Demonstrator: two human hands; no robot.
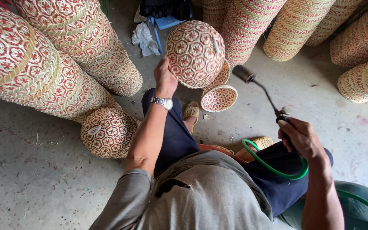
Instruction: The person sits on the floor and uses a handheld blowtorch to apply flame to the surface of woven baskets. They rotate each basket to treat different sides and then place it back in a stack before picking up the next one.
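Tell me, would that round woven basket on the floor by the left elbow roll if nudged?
Probably: the basket rests on the concrete dome-side up, so it may rock or slide rather than roll. Its open weave suggests it is light and fairly stiff.

There are no boxes, packs, labels, signs or screens to see here.
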